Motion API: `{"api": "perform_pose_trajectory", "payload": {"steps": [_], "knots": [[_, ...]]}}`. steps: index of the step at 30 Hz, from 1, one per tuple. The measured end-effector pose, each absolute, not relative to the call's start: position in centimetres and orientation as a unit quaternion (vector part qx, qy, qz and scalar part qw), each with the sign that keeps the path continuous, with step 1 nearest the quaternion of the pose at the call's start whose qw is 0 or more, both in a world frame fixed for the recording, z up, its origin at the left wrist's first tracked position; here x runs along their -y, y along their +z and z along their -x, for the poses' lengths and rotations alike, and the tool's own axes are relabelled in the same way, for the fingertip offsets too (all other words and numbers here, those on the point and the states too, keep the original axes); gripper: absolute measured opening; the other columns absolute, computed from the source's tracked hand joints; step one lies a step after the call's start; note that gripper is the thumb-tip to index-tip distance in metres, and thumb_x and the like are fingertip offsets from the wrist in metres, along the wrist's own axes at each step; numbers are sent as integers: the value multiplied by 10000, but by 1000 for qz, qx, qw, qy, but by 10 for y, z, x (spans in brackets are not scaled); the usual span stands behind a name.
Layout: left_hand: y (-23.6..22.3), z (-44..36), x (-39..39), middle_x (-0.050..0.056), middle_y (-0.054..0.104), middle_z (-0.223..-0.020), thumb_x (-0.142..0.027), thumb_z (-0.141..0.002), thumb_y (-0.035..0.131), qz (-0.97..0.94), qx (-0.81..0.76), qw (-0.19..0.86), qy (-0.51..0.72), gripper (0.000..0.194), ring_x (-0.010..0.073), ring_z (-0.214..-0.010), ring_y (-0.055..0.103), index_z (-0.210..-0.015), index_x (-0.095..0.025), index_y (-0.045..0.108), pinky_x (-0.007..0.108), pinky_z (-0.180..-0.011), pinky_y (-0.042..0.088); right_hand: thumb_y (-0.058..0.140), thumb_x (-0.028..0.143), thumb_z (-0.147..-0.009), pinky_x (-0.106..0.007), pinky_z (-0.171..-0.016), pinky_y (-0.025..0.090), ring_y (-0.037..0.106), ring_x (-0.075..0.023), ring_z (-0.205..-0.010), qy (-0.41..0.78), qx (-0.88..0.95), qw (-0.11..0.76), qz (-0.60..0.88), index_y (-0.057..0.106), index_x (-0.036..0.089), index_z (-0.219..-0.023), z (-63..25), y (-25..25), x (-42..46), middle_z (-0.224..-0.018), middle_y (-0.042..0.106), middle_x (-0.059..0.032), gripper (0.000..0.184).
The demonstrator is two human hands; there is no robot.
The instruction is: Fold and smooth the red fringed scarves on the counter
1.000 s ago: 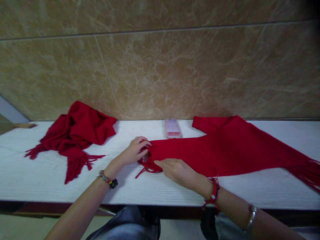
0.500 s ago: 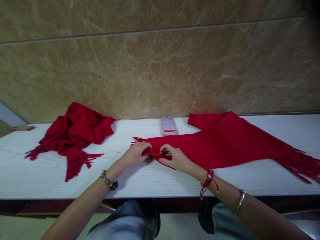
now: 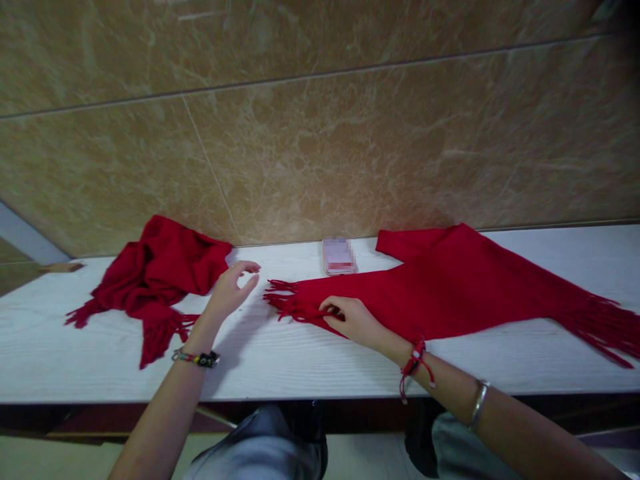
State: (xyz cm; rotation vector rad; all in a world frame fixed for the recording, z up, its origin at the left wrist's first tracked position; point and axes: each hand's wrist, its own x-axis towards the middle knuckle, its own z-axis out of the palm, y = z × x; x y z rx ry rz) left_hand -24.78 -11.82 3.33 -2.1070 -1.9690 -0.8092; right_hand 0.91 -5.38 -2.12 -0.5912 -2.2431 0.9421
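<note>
A red fringed scarf [image 3: 450, 280] lies across the right half of the white tabletop, partly folded over at its back edge. Near its left fringed end, my right hand [image 3: 355, 320] pinches the front edge of the cloth between thumb and fingers. My left hand [image 3: 234, 290] hovers left of that fringe with thumb and fingers apart, holding nothing. Just beyond the left hand, a second red scarf [image 3: 165, 267] rests in a crumpled heap, its fringes pointing left and toward me.
A phone-like flat object [image 3: 339, 257], partly pixelated, lies by the wall behind the scarf. The tiled wall [image 3: 320, 147] borders the back of the white tabletop [image 3: 280, 367]. A small brown piece [image 3: 63, 267] sits at the far left corner.
My left hand has let go of the scarf's left end and moved left and up, opening. The fringe there now lies exposed. My right hand stays at the scarf's edge.
</note>
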Motion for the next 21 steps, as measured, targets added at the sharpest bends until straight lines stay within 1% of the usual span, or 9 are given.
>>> {"api": "perform_pose_trajectory", "payload": {"steps": [1,3,4,5,9,13,15,18,21], "knots": [[33,240,120,61,544,-1040,-309,-793,455,732,631,48,-252,295,181,-962,510,-1044,-155,461,316,-843,413,515,89,-694,-240,-650,456,584,-125,-711,354,853,314,221,595,172,-820,-9,-20,55,-799,648,-22,171],[27,218,121,85,467,-1185,-382,-682,602,800,565,-12,-201,582,210,-1074,449,-1179,-174,385,334,-906,381,511,71,-684,-238,-652,454,582,-125,-713,353,851,319,222,598,169,-824,-9,-19,56,-805,648,-23,192],[23,207,120,89,445,-1215,-387,-643,639,819,547,-24,-172,669,224,-1100,428,-1218,-191,358,352,-925,364,509,68,-682,-237,-649,453,581,-125,-714,355,849,321,223,599,169,-828,-9,-19,56,-809,648,-23,198],[18,197,119,89,450,-1216,-362,-648,638,825,543,-25,-154,681,230,-1101,427,-1239,-201,342,365,-929,357,508,70,-685,-236,-647,453,580,-125,-715,358,847,324,222,600,168,-831,-9,-19,56,-814,648,-24,199],[6,187,109,90,583,-1033,-179,-694,547,793,601,11,-101,560,231,-940,536,-1228,-179,375,370,-835,409,505,97,-707,-238,-634,453,577,-128,-710,371,839,332,218,601,161,-831,-9,-21,54,-817,648,-32,169],[8,213,104,78,595,-1010,-97,-676,490,739,658,78,-117,475,217,-895,560,-1142,-180,447,353,-812,417,506,110,-711,-245,-641,460,586,-132,-723,378,833,330,231,602,167,-822,-8,-26,51,-809,650,-29,157],[12,230,104,68,596,-956,-93,-689,458,697,692,114,-152,420,200,-848,565,-1101,-177,465,339,-783,429,505,106,-711,-245,-645,462,589,-131,-723,379,832,330,235,603,169,-820,-8,-27,50,-804,651,-26,160],[16,251,106,43,577,-845,-139,-735,420,638,719,143,-234,335,183,-803,551,-1064,-176,474,331,-762,437,508,92,-707,-242,-648,457,582,-127,-707,355,848,322,226,608,169,-823,-9,-24,54,-800,649,-25,171],[20,253,110,45,555,-904,-208,-773,413,658,685,107,-295,274,175,-867,531,-1038,-179,479,335,-802,429,508,72,-708,-246,-700,439,568,-129,-750,298,892,294,168,618,171,-846,-12,-20,62,-837,640,-32,202]]}}
